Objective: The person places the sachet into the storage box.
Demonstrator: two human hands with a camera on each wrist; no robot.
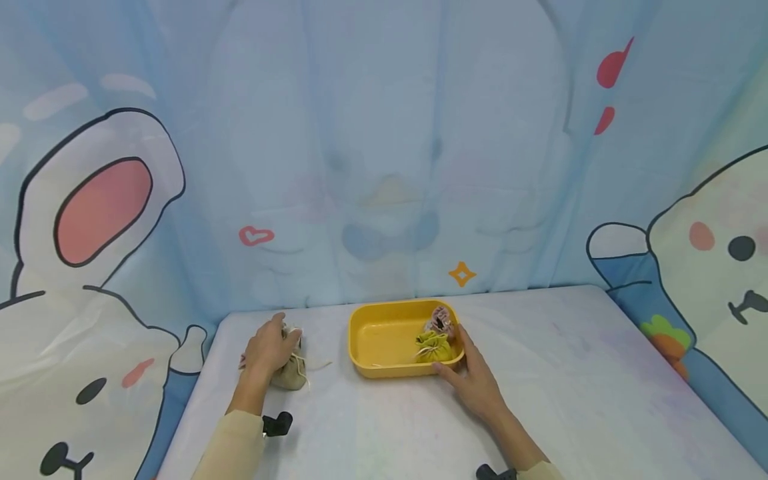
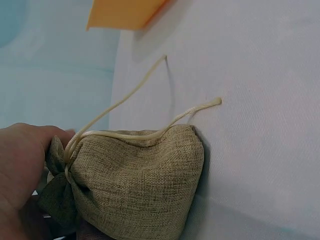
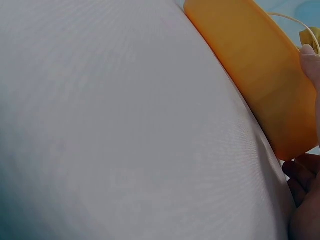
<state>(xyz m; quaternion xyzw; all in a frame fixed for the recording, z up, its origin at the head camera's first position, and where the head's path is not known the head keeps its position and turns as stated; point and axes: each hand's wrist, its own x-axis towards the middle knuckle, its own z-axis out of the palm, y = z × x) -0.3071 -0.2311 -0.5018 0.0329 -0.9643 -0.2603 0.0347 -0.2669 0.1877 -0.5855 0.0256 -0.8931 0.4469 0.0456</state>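
Note:
My left hand (image 1: 267, 347) is at the gathered neck of a tan burlap drawstring pouch (image 2: 145, 180), thumb along one side of the neck and the other fingers largely hidden. The pouch lies on the table, its two pale cord ends spread towards the yellow tray. A pinkish bit of cloth (image 1: 242, 361) peeks out beyond that hand. With my right hand (image 1: 477, 383) I hold the near right corner of the yellow tray (image 1: 384, 305), thumb at the rim and fingers along the side. Inside its right end sit a yellow-green drawstring pouch (image 1: 433, 348) and a pinkish patterned pouch (image 1: 441, 321).
A white cloth covers the table (image 1: 384, 427). Behind it hangs a light-blue curtain (image 1: 372, 133) printed with cartoon animals, close to the tray's far side. Dark wrist camera mounts (image 1: 277, 425) stick out from the sleeves.

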